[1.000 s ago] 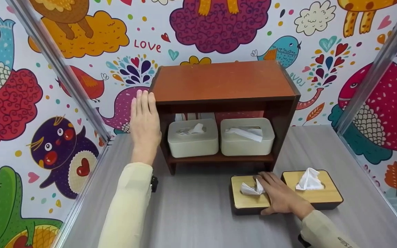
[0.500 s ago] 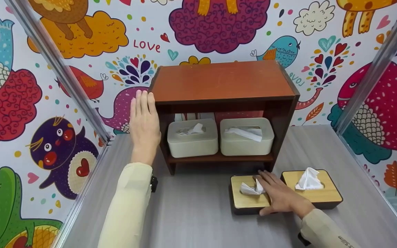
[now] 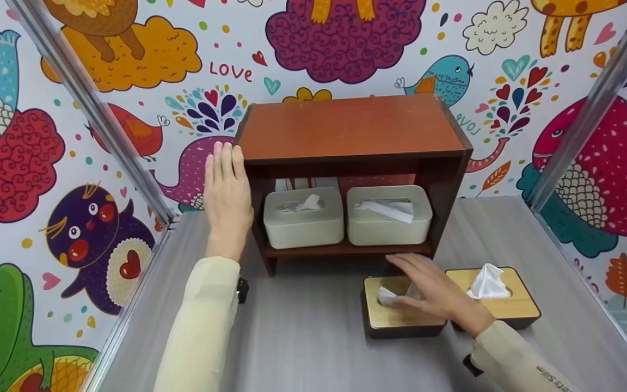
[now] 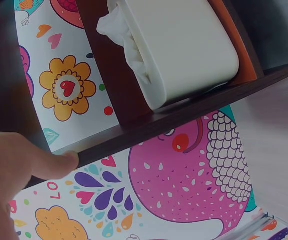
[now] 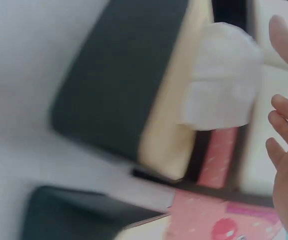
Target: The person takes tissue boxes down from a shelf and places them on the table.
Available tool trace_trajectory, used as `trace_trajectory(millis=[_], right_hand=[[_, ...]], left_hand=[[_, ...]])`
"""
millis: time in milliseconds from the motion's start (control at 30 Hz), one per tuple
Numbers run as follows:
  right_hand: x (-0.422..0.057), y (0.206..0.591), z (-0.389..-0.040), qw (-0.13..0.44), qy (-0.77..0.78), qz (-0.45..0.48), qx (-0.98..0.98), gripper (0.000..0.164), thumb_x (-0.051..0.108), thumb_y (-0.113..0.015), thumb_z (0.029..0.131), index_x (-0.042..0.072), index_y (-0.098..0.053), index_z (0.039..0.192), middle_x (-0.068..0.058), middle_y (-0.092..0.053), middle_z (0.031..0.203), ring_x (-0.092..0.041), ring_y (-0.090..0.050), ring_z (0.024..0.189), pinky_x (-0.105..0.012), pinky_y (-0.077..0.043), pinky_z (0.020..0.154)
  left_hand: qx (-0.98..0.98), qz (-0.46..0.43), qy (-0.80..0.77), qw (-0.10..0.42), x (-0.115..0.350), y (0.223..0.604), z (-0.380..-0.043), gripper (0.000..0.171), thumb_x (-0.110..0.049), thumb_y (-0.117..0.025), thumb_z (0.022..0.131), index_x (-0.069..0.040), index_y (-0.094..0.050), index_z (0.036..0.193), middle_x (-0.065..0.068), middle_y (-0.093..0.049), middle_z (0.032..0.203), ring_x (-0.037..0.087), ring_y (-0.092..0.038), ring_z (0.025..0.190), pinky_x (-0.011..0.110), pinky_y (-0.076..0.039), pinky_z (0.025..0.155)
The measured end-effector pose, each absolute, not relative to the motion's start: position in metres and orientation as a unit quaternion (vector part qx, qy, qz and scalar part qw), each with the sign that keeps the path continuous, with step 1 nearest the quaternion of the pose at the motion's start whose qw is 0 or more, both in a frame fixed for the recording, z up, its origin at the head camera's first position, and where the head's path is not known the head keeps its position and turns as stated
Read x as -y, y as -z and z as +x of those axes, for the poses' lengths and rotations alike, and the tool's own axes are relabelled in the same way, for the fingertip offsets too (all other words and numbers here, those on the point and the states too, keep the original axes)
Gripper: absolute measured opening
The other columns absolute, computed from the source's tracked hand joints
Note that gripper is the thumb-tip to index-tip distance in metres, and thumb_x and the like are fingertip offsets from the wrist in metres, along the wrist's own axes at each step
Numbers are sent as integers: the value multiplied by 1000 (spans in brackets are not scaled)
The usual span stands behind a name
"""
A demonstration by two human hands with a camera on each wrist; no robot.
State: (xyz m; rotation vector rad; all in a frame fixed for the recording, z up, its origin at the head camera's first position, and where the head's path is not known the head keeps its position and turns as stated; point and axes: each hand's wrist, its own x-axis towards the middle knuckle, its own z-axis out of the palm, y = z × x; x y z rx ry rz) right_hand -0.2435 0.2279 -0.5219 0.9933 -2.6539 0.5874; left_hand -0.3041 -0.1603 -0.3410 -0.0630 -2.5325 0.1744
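Brown wooden shelf: my left hand lies along its left side, fingers straight, gripping nothing
Cream rounded plastic-looking tissue box and its twin: side by side inside the shelf; I'd call both settled
Black tissue box with pale wooden lid: on the grey wood-grain counter, in front of the shelf's right end; my right hand is over it, fingers loosely extended, not gripping
Matching wooden-lidded box: just to its right
Counter pair: outside the shelf; whether their placing is finished, I can't tell
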Motion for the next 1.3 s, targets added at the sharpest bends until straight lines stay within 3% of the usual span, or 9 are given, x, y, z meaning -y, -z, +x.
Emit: trace_trajectory(millis=[200,600,833,1033,1300], right_hand=[[-212,491,-258,187,-177,381,888,82,36,-80,79,12,-41,147,-4,-49,145,-24,-47,132,-46,-41,106],[-202,445,-298,179,-124,350,911,86,39,-78,81,8,-35,149,-13,-40,150,-32,-40,137,-53,-36,112],[-199,427,-323,112,-103,292,944,97,39,-83,75,10,-30,152,-14,-28,159,-36,-29,145,-58,-25,118],[-194,416,-340,36,-81,249,964,109,43,-82,75,12,-17,157,-13,-14,164,-36,-14,151,-58,-15,122],[-192,413,-354,-52,-97,206,972,114,47,-81,74,10,-11,157,-12,-2,166,-35,-1,153,-58,-6,123]], left_hand=[[952,-25,-53,300,160,340,-304,99,-8,-80,72,-2,-18,149,21,-25,157,33,-16,151,41,-14,126],[954,-24,-53,294,160,341,-304,98,-7,-79,73,-2,-18,149,21,-24,157,33,-15,151,40,-11,126],[954,-18,-62,291,159,339,-303,99,-8,-79,73,-2,-17,149,20,-24,157,33,-15,151,40,-11,126],[955,-16,-67,288,159,338,-303,100,-8,-80,72,-2,-17,150,20,-25,157,33,-15,151,40,-11,126],[953,-17,-78,293,160,340,-303,98,-9,-79,73,0,-18,150,21,-26,157,33,-17,151,41,-14,126]])
